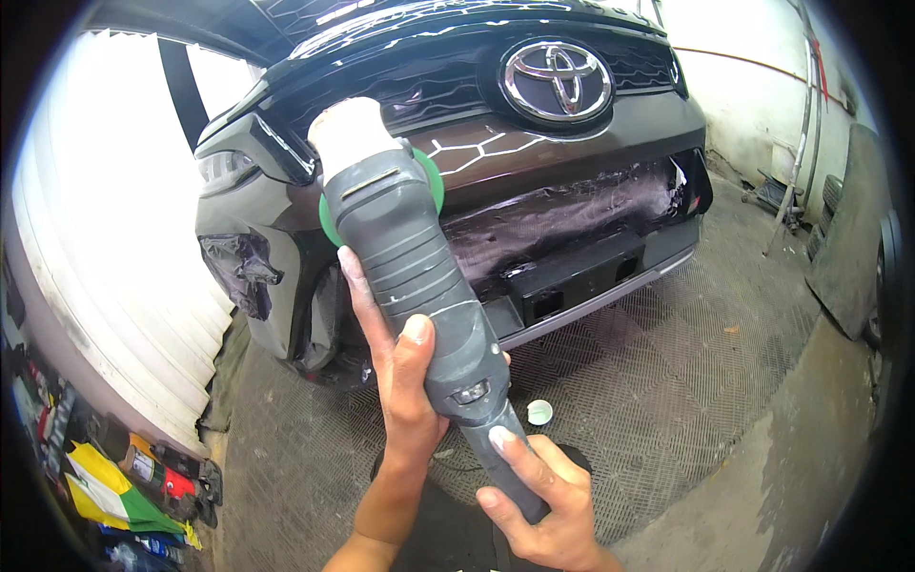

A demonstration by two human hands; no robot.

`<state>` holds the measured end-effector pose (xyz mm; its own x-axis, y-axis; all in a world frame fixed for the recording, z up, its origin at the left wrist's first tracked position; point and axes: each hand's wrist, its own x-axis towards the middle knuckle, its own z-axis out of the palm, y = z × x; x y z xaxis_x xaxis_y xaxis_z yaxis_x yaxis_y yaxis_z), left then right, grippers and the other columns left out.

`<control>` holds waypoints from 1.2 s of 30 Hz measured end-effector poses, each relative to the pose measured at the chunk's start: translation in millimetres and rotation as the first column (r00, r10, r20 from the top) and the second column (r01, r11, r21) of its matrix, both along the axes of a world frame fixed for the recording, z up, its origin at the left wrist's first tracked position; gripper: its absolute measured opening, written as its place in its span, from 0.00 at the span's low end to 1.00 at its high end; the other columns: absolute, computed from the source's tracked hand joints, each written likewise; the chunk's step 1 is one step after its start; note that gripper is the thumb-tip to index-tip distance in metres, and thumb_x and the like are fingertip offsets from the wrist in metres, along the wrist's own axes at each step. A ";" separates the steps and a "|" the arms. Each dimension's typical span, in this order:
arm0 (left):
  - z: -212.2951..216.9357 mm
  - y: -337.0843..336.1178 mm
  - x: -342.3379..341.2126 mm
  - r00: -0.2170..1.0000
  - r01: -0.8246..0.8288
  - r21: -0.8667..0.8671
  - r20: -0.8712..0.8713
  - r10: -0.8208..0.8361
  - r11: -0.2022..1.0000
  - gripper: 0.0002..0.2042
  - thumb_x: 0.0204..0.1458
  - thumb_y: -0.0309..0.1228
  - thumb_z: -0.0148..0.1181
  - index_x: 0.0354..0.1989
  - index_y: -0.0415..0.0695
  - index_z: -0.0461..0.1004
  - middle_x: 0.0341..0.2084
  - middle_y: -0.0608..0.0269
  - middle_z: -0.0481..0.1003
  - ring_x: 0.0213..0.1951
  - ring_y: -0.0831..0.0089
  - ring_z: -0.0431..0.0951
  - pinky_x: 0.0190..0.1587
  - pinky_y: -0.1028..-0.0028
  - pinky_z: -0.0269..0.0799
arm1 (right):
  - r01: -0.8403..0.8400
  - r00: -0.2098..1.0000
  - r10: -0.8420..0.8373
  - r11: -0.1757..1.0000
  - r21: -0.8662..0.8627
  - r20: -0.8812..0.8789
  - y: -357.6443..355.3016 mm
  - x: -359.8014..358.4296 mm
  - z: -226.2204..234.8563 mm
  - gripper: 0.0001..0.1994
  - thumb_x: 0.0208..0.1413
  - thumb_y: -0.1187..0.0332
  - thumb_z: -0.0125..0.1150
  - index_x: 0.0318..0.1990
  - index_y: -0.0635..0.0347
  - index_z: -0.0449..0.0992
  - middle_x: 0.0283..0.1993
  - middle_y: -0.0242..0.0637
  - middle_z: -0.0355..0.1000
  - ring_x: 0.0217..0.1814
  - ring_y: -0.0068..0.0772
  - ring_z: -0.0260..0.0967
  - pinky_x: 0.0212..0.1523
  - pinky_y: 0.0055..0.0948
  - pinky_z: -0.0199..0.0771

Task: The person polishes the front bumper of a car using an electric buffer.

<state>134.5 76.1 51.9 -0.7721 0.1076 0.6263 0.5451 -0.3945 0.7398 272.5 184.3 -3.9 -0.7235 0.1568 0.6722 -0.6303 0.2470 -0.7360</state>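
Note:
A grey power polisher (pixel 410 257) with a green backing disc (pixel 431 176) points at the brown front bumper (pixel 534 143) of a car. My left hand (pixel 396 372) wraps the middle of the polisher's body, thumb on top. My right hand (pixel 538 496) grips the narrow rear end of the tool near its tail. The disc sits against the bumper, left of the round chrome emblem (pixel 558 81). The pad face is hidden behind the tool's white head (pixel 348 129).
Crumpled dark masking film (pixel 562 214) covers the lower grille opening. A small round white lid (pixel 539 412) lies on the ribbed floor. Bottles and coloured rags (pixel 124 486) sit at lower left by a white shutter. A panel and tyre (pixel 858 248) lean at right.

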 end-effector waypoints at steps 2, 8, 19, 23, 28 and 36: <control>-2.0 4.7 -5.4 0.999 0.025 -0.031 -0.026 -0.026 0.999 0.43 0.68 0.43 0.45 0.83 0.65 0.23 0.46 0.34 0.75 0.27 0.50 0.85 0.24 0.59 0.88 | 0.026 1.000 -0.026 1.000 -0.012 -0.003 3.9 2.9 3.6 0.28 0.58 0.78 0.70 0.68 0.62 0.76 0.43 0.50 0.78 0.43 0.47 0.78 0.46 0.37 0.77; 10.5 25.3 -11.9 0.997 0.063 -0.117 -0.047 -0.069 0.991 0.43 0.69 0.42 0.46 0.83 0.64 0.22 0.45 0.36 0.75 0.28 0.51 0.85 0.24 0.59 0.87 | 0.136 0.991 -0.136 0.991 -0.020 -0.001 15.7 8.3 18.8 0.28 0.60 0.78 0.69 0.70 0.63 0.74 0.47 0.49 0.79 0.46 0.42 0.78 0.53 0.34 0.76; 15.5 73.6 -4.2 0.970 0.237 0.026 -0.055 -0.235 0.971 0.45 0.70 0.30 0.54 0.84 0.47 0.27 0.65 0.56 0.66 0.53 0.75 0.72 0.60 0.71 0.70 | 0.246 0.968 -0.237 0.959 -0.144 0.079 39.9 12.1 -14.6 0.34 0.60 0.70 0.70 0.75 0.61 0.69 0.33 0.39 0.77 0.23 0.18 0.66 0.24 0.22 0.67; 2.9 83.6 0.5 0.959 0.278 -0.007 -0.049 -0.278 0.961 0.46 0.69 0.30 0.54 0.84 0.48 0.24 0.62 0.55 0.68 0.50 0.74 0.74 0.57 0.71 0.73 | 0.304 0.952 -0.296 0.941 -0.148 0.073 45.8 19.1 -35.0 0.34 0.61 0.70 0.70 0.75 0.60 0.68 0.31 0.38 0.77 0.22 0.19 0.66 0.24 0.23 0.67; -9.4 109.8 -0.2 0.942 0.321 -0.082 -0.078 -0.327 0.944 0.48 0.69 0.32 0.55 0.84 0.49 0.21 0.60 0.50 0.72 0.51 0.69 0.77 0.57 0.66 0.76 | 0.437 0.897 -0.406 0.872 -0.220 0.174 47.2 32.1 -39.5 0.34 0.61 0.72 0.67 0.76 0.63 0.66 0.29 0.37 0.75 0.21 0.19 0.65 0.22 0.21 0.65; -15.0 164.4 -7.3 0.924 0.355 -0.293 -0.037 -0.381 0.888 0.49 0.69 0.40 0.56 0.84 0.55 0.21 0.45 0.48 0.80 0.39 0.63 0.83 0.49 0.63 0.81 | 0.523 0.852 -0.474 0.779 -0.346 0.221 63.8 25.6 -34.7 0.33 0.62 0.76 0.64 0.76 0.61 0.66 0.27 0.30 0.71 0.19 0.16 0.61 0.21 0.20 0.62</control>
